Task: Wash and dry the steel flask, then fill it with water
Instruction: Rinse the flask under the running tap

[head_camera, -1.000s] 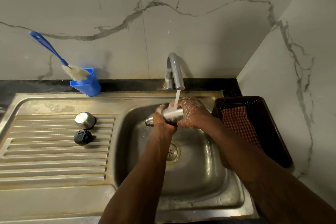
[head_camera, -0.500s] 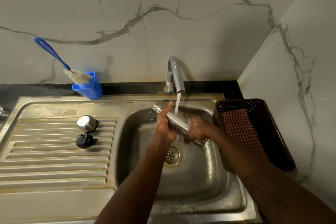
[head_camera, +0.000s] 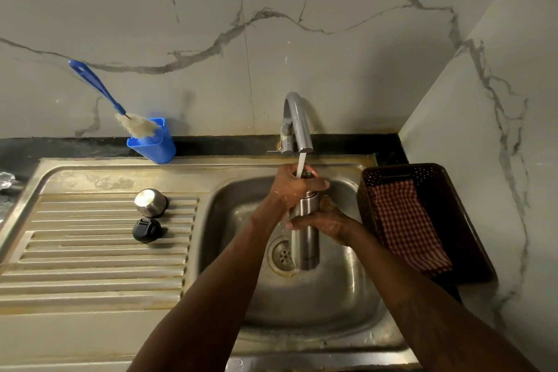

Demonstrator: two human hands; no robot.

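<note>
Under tap [head_camera: 297,121], upright steel flask [head_camera: 305,246]

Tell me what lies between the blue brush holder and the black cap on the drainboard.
In the head view, a round steel cap sits between the blue brush holder and the black cap.

Blue brush [head_camera: 96,84] leans in blue holder [head_camera: 155,149].
</note>
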